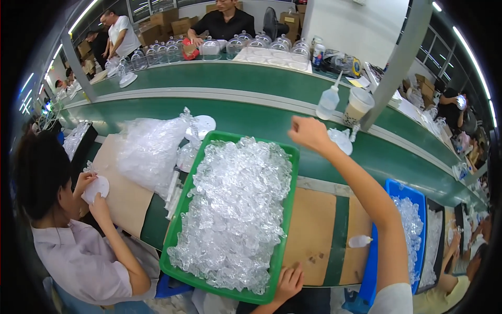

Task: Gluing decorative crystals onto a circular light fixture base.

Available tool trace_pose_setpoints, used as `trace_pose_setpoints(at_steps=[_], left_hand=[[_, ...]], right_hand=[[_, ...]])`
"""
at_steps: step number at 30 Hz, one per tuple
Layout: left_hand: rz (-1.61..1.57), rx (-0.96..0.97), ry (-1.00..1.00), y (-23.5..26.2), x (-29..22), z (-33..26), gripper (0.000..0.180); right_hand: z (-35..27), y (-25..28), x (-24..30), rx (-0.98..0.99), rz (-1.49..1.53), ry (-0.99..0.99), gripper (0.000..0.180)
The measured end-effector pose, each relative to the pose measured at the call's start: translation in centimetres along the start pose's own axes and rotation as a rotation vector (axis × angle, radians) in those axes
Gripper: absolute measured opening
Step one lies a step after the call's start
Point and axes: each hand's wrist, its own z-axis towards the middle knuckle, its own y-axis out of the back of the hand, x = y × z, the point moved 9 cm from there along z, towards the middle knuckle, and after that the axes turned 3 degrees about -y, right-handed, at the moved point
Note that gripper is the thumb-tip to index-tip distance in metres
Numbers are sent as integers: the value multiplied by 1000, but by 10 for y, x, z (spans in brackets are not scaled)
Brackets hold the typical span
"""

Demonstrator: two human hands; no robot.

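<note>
A large green tray (178, 230) heaped with small clear plastic pieces (235, 209) stands in front of me. Beside its near right corner, my left hand (289, 282) rests at the table edge, fingers loosely extended and holding nothing that I can see. Stretched out over the green conveyor belt (251, 116), my right hand (312, 134) is closed; whatever lies in its fingers is hidden. Just right of that hand, a white disc (342, 141) with a clear piece lies on the belt.
A squeeze bottle (328, 102) and a drink cup (358, 104) stand on the ledge beyond. Cardboard (308, 230) covers the table right of the tray, with a small bottle (360, 240). Right is a blue bin (389, 188). A co-worker (78, 246) at left holds a white disc.
</note>
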Motion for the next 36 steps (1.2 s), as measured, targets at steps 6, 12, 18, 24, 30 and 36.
trace_pose_setpoints(at_steps=[6, 12, 18, 24, 30, 36], left_hand=[[40, 54, 4, -1, -5, 7, 26], [104, 59, -10, -27, -9, -29, 19], [56, 36, 71, -16, -1, -20, 23], [-123, -78, 158, 11, 5, 5, 23], [-328, 145, 326, -18, 6, 14, 43], [-268, 2, 341, -15, 13, 43, 59]], right_hand=[[95, -64, 147, 42, 113, 307, 46], [165, -150, 185, 29, -144, 303, 25], [168, -72, 83, -119, -198, 69, 26], [30, 16, -35, -213, -223, 61, 23], [-153, 9, -63, 27, -11, -227, 27], [-256, -10, -9, 103, 369, -219, 35]])
